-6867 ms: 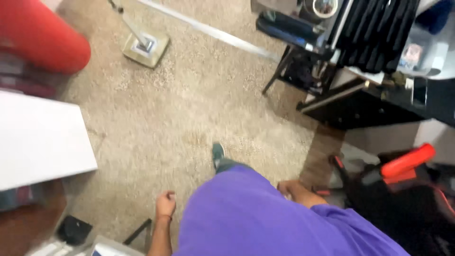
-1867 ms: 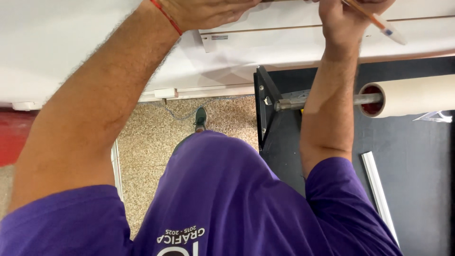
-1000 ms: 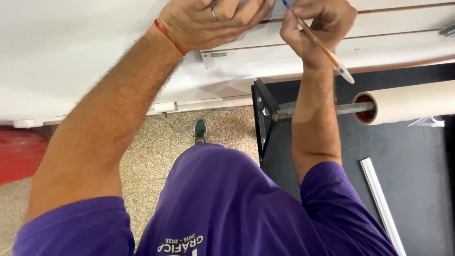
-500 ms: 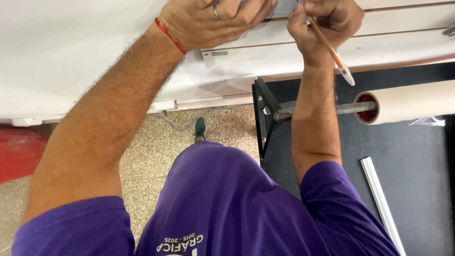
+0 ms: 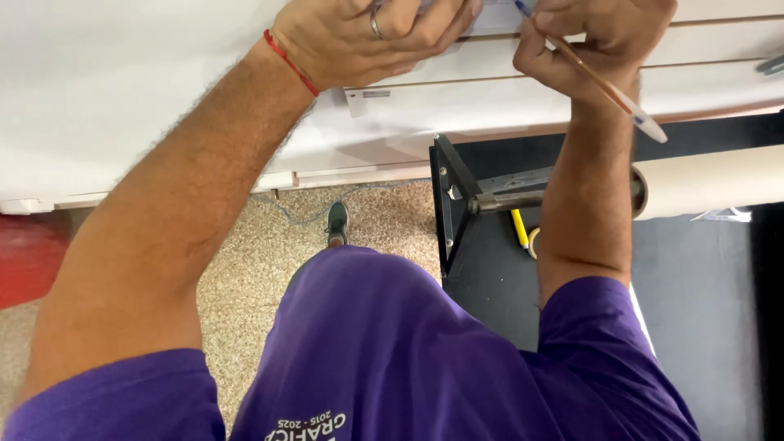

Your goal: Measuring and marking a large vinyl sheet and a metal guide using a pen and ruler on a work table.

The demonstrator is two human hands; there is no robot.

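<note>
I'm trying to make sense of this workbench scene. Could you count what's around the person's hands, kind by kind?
Hands: 2, left hand and right hand
Pens: 1, pen in the right hand
Rings: 1, ring on the left hand
Red wristbands: 1, wristband
Paper rolls: 1, roll
White boards: 1, board
Total: 7

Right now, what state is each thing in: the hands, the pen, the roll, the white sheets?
left hand: pressed flat on the white sheets
right hand: shut on the pen
pen: tilted, tip up at the sheets
white sheets: lying flat, stacked
paper roll: mounted on a metal bar, wound
</note>
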